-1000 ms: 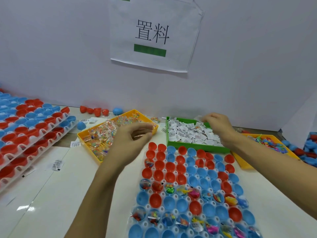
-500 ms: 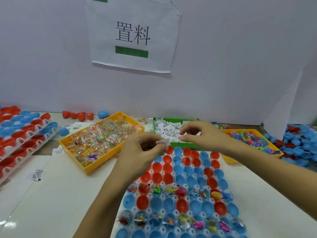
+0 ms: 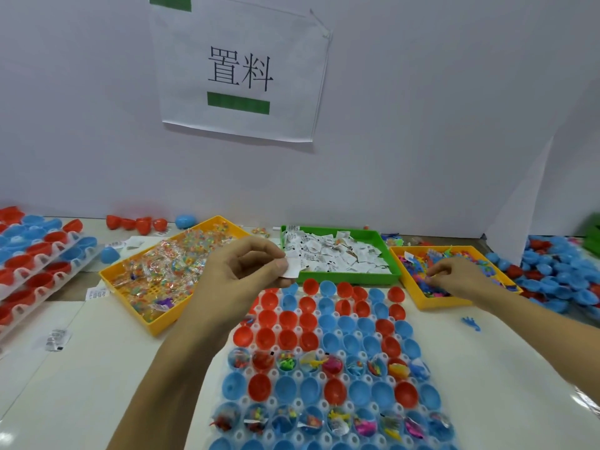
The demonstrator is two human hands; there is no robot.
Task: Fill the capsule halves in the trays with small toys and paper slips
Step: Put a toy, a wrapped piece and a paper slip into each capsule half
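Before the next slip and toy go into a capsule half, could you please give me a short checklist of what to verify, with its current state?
1. Paper slip pinched in the left hand: ok.
2. Toy secured by the right hand in the right yellow bin: cannot tell, its fingertips are among the toys.
3. Empty capsule halves in the tray far rows: ok.
4. Slips remaining in the green bin: ok.
5. Blue toy lying loose on the table: not ok.

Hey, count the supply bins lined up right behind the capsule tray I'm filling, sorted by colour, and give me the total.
Yellow bins: 2
Green bin: 1
Total: 3
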